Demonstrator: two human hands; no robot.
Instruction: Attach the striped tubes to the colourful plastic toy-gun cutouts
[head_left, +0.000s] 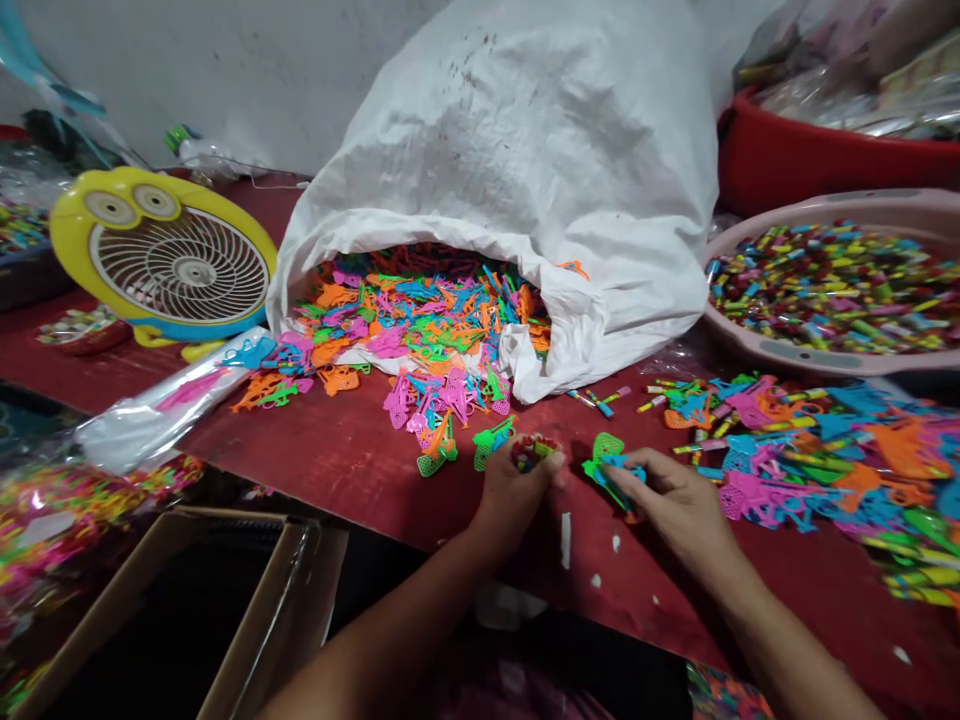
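1. Head view, lower centre: the left hand was curled around a bunch of small coloured pieces, mostly red with some yellow-green, their ends showing above the fingers.
2. Just right of it, the right hand pinched green and blue plastic pieces between thumb and fingers, over the red table.
3. The step in hand seemed to be handling plastic pieces with one hand while the other kept its bunch together. The next move called for a light fingertip pinch on the right and a steady, unsqueezed hold on the left.
4. More plastic pieces spilled from the mouth of a white sack at upper centre; others lay mixed with short banded tubes in a pile at right, below a pink basin of similar tubes.
5. The left fingers hid most of their bunch, so its count, and whether it was tubes, could not be told. The right fingertips covered part of their pieces. The sack's depth was dark, the basin was cut off at the right edge, and the cardboard box at lower left was too shadowed inside to read.
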